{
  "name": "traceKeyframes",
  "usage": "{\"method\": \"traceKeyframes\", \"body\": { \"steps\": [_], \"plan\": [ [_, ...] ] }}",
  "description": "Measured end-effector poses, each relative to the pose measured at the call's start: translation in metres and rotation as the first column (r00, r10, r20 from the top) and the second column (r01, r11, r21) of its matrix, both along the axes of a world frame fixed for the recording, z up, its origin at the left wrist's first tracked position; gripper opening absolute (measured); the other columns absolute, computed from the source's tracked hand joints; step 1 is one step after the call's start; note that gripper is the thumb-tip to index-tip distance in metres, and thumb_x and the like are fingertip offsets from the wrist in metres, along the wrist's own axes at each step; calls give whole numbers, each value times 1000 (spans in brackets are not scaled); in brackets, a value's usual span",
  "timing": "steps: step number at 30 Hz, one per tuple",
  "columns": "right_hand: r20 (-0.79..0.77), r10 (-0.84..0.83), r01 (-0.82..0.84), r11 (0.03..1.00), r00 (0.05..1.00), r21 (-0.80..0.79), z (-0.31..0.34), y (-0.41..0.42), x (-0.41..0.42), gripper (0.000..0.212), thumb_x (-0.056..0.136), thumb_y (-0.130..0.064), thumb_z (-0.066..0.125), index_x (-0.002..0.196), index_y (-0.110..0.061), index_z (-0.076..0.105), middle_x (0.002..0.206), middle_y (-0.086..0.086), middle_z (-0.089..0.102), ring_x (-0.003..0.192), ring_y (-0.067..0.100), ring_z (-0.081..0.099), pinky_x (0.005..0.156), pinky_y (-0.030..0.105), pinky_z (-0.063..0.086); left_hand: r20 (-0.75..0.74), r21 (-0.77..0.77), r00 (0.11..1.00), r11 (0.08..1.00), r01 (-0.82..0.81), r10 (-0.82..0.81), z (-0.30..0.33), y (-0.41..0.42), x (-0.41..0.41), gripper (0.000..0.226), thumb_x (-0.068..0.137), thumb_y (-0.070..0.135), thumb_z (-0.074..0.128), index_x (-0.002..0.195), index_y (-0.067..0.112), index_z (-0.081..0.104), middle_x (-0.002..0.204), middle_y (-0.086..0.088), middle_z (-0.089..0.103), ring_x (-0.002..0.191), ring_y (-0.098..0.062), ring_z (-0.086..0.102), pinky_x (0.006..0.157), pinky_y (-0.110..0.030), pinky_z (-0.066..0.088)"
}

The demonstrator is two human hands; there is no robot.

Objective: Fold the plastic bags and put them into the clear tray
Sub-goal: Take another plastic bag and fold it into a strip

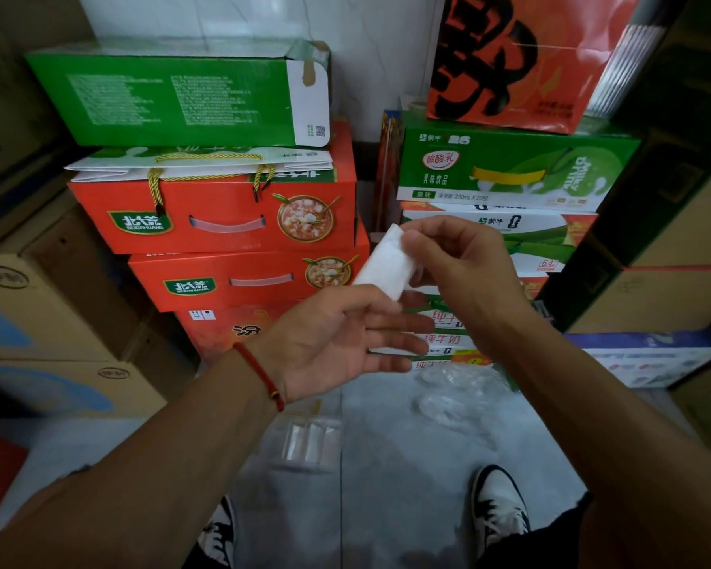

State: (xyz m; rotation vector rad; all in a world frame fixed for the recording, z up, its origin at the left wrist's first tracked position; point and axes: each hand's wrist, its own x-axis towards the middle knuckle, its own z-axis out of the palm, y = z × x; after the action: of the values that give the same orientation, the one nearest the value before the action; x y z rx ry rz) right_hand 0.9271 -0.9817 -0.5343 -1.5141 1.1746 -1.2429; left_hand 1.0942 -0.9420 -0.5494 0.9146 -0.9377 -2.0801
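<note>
**One bag folded, in my hands**

Near my shoes, the clear tray (310,445) holds folded bags, count unclear; loose bags (452,394) lie beside; my right hand (464,260) pinches one folded bag (386,262), left hand (337,342) flat-fingered beneath; two red boxes (218,215) stacked behind.

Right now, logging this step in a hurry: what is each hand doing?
Left hand: open, fingers straight under the folded plastic bag.
Right hand: pinching the folded plastic bag's upper end.
</note>
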Motion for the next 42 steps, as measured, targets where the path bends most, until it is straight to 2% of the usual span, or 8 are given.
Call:
{"method": "traceKeyframes", "body": {
  "steps": [4, 8, 12, 16, 22, 27, 35, 42],
  "plan": [
    [50, -63, 64, 998, 997, -14, -3, -1, 5, 11, 100, -12, 66, 97, -16, 75, 88, 10, 76, 74, 13, 70, 68, 32, 62, -20, -54, 966, 965, -258, 258, -6, -3, -13, 58, 91, 32, 70, 137, -1, 57, 115, -20, 67, 102, -30, 68, 81, -36, 60],
    [53, -119, 121, 992, 991, -27, -5, -1, 9, 11, 99, -11, 66, 94, -16, 74, 84, 5, 73, 72, 8, 67, 65, 23, 56, -15, -162, 907, 894, -417, 421, -8, -4, -18, 30, 102, 19, 56, 122, -3, 60, 85, -13, 72, 70, -20, 71, 63, -25, 58],
    [92, -63, 56, 995, 994, 82, 0, -2, 7, 15, 100, -21, 64, 95, -9, 72, 81, 9, 70, 67, 15, 63, 68, 37, 56, 96, -296, 884, 861, -413, 457, -7, -4, -15, 13, 102, 12, 55, 102, 2, 64, 68, -8, 67, 50, -15, 62, 48, -20, 48],
    [-43, 140, -135, 985, 989, 108, 0, -1, 2, 30, 96, -35, 72, 97, -6, 75, 78, 9, 72, 63, 14, 61, 59, 28, 52, 171, -353, 887, 867, -351, 429, -8, -4, -11, 13, 102, 12, 56, 103, 1, 64, 64, -5, 60, 46, -13, 51, 46, -21, 40],
    [-7, 20, -20, 1000, 1000, -20, -9, -2, 7, 20, 96, -24, 74, 93, -5, 75, 69, 4, 71, 56, 8, 59, 52, 27, 48, 55, -345, 880, 836, -426, 472, -4, -3, -16, 48, 95, 46, 54, 107, 0, 65, 73, -15, 64, 54, -21, 58, 51, -27, 42],
    [93, 26, -29, 999, 995, 35, -11, 7, 24, 28, 99, -28, 70, 94, -1, 71, 67, 19, 68, 55, 18, 60, 53, 32, 49, 138, -616, 677, 598, -513, 723, -15, -8, -22, 41, 109, 32, 44, 97, -4, 60, 66, -13, 59, 49, -21, 54, 44, -28, 42],
    [93, -65, 64, 998, 994, 18, -21, 3, 35, 32, 94, -31, 76, 86, -1, 70, 58, 6, 64, 44, 12, 53, 43, 25, 41, 166, -794, 458, 394, -462, 873, -18, -10, -10, 35, 105, 30, 52, 84, 8, 66, 56, 2, 55, 53, -13, 51, 54, -40, 45],
    [98, -1, 1, 1000, 995, 0, -19, -1, 27, 34, 101, -27, 67, 87, 5, 66, 53, 9, 59, 41, 14, 50, 41, 27, 42, 168, -828, 406, 352, -436, 898, -15, -14, -1, 35, 106, 28, 52, 83, 6, 66, 57, 0, 57, 51, -13, 51, 52, -35, 45]
  ]
}}
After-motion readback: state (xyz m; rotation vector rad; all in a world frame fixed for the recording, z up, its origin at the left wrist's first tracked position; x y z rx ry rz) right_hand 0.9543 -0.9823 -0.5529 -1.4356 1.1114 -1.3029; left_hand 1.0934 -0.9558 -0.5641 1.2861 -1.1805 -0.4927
